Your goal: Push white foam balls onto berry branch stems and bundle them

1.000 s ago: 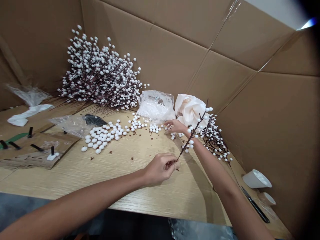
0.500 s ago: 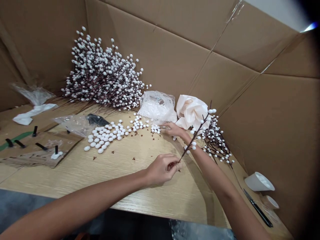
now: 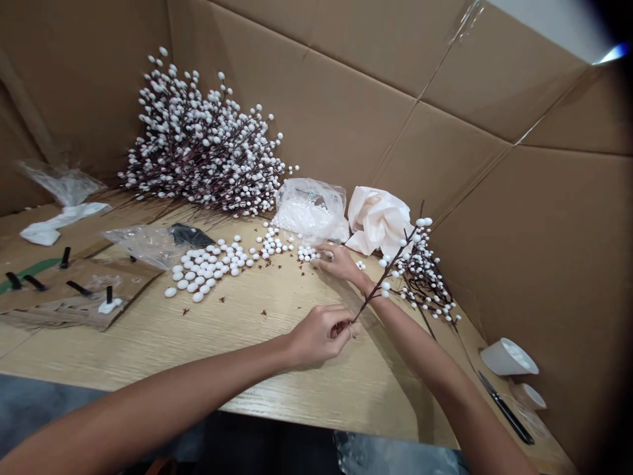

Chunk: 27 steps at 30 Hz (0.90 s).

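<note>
My left hand (image 3: 321, 335) is closed in a pinch around the lower end of a dark brown artificial berry stem (image 3: 370, 297). The stem leans up to the right, with white berries (image 3: 386, 287) on its side twigs, and crosses in front of my right forearm. Over the tabletop, my right hand (image 3: 341, 264) reaches to a small cluster of white foam berries (image 3: 306, 253). Its fingers are partly stretched, with thumb and forefinger apart at the cluster's right edge; I see nothing held. Larger loose white berries (image 3: 202, 267) lie to the left.
A large pile of berry stems (image 3: 202, 145) stands at the back left. Behind my right hand are a plastic bag of white beads (image 3: 311, 214) and crumpled paper (image 3: 378, 221). At the right lie a knife (image 3: 509, 412) and a white cup (image 3: 509, 356). Cardboard walls (image 3: 346, 112) surround the table.
My right hand has shifted slightly left and nearer along the small berries, uncovering a few behind it. My left hand keeps the stem in nearly the same place.
</note>
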### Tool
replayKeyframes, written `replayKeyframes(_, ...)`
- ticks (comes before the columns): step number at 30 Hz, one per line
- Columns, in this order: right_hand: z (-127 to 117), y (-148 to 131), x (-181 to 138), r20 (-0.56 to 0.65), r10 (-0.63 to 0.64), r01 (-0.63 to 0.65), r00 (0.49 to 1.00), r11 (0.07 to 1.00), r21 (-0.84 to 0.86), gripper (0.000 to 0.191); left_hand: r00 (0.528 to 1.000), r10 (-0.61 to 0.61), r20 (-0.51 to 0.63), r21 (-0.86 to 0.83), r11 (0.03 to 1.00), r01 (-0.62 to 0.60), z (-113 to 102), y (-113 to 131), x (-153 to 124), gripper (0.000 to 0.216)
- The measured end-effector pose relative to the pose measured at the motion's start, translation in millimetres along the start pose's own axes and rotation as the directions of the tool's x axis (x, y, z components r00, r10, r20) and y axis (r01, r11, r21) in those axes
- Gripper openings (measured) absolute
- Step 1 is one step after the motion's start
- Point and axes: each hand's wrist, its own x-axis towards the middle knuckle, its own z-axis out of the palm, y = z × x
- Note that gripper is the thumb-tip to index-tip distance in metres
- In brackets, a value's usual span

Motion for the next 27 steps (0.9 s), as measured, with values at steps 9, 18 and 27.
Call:
replayKeyframes(9,11.2,-7.1,-0.6,-0.059,0.005,-0.002,0.998,0.999,0.051,0.027,1.000,0.005,0.001,-0.005,1.000,-0.005,-1.2,1.6,-0.2,0.024)
replayKeyframes(18,11.9,-12.4,4.6,-0.011,-0.034,0.035,0.999,0.998,0.045,0.022,0.999,0.031,-0.013,0.026,0.999,-0.031,-1.4,3.1,0.5,0.024)
replayKeyframes(27,15.3,-0.7,18.4,0.076,-0.061,0.055,0.995,0.995,0.088,0.021,0.999,0.040,0.003,0.018,0.999,-0.040,-1.0,1.4,0.5,0.022)
